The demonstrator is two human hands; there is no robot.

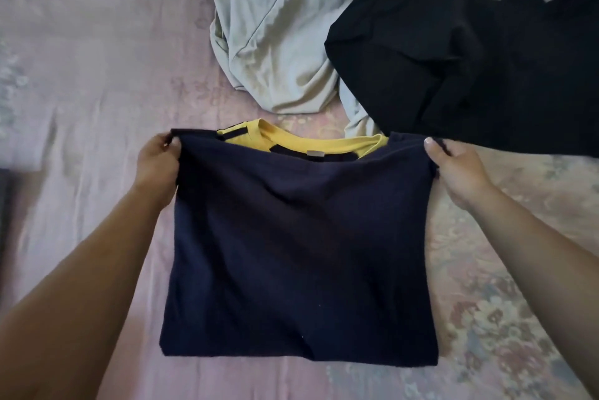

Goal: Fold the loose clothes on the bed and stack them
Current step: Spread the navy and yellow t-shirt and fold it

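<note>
While the left hand [158, 161] and right hand [453, 169] each pinch a far corner of the navy shirt [298, 237] lying half-folded on the bed [97, 75], next move looks like laying that edge flat, with the grey garment [285, 27] and black garment [470, 59] unfolded beyond.

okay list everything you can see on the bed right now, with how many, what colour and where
navy shirt: one, navy with yellow collar, centre, partly folded, far edge lifted
grey garment: one, pale grey, crumpled, top centre
black garment: one, black, crumpled, top right, overlapping the grey one
bedsheet: one, pink floral, under everything
dark object: one, dark, left edge, cannot tell what
left hand: pinches the shirt's far left corner
right hand: pinches the shirt's far right corner
</note>
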